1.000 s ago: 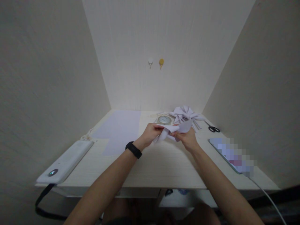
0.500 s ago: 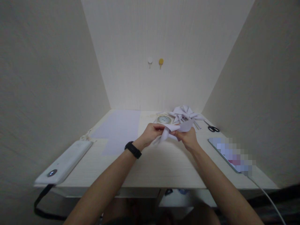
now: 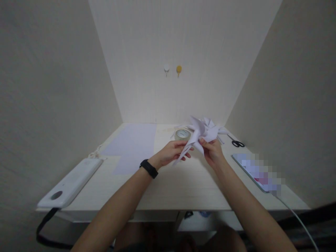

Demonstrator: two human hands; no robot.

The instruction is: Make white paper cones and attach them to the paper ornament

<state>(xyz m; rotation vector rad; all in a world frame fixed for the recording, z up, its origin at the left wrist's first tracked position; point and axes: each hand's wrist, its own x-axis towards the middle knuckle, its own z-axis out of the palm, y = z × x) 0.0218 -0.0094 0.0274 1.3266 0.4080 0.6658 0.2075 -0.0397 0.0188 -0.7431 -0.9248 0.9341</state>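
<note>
A white paper pinwheel (image 3: 196, 137) with folded blades is raised over the table. My right hand (image 3: 214, 153) pinches it near the centre, thumb on the front side. Beside its lower left blade is my left hand (image 3: 168, 154), fingers apart and partly behind the paper. Whether those fingers touch the blade I cannot tell. Just behind the hands lies a roll of clear tape (image 3: 183, 134). More folded white paper (image 3: 209, 122) sits at the back right, partly hidden by the pinwheel.
Flat white sheets (image 3: 135, 140) lie at the back left. Black-handled scissors (image 3: 238, 144) and a phone (image 3: 249, 171) with a cable rest on the right. A white device (image 3: 72, 183) with a black strap stands at the left edge. Two hooks are on the wall.
The pinwheel has turned and tilted up, showing more of its blades. My left hand has loosened its pinch and spread its fingers; my right hand keeps hold.
</note>
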